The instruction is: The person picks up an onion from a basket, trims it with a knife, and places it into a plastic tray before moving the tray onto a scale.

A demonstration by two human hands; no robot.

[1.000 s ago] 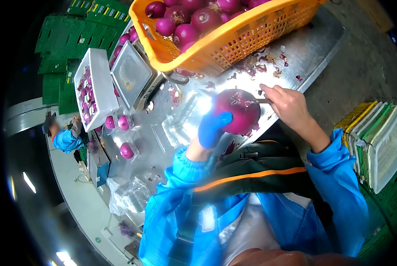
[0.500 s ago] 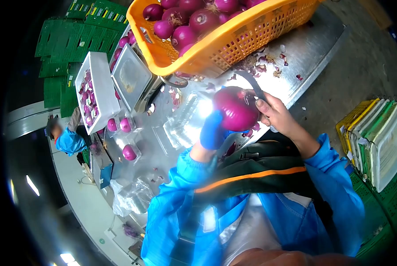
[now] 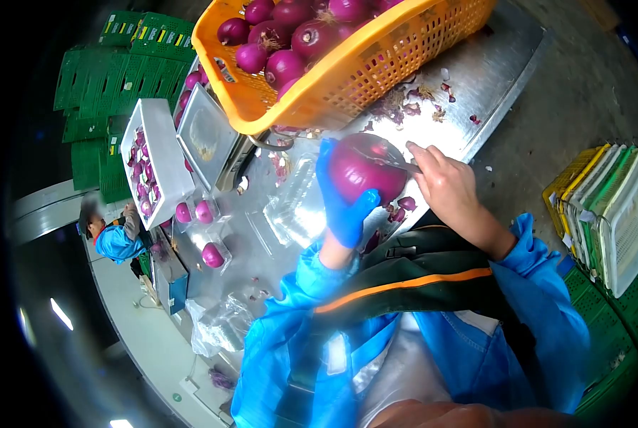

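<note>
My left hand (image 3: 344, 200), in a blue glove, holds a large red onion (image 3: 367, 170) from its left and lower side, above the metal table (image 3: 251, 214). Bare and closed round the handle of a knife, my right hand (image 3: 443, 182) is just right of the onion. The knife's dark blade (image 3: 386, 162) lies across the onion's upper right part; its tip is hard to make out. Below the onion, loose purple skins (image 3: 403, 205) lie near the table edge. Clear plastic trays (image 3: 292, 207) rest left of my left hand.
An orange basket (image 3: 361, 75) of red onions stands at the top. Left of it are a scale (image 3: 206, 132) and a white box (image 3: 169, 160) of packed onions. A co-worker (image 3: 119, 239) is at far left. Crates (image 3: 633, 221) stand at right.
The knife has swung from above the onion down across its surface. My left hand has opened wider round the onion, which has shifted slightly left. The co-worker has moved a little.
</note>
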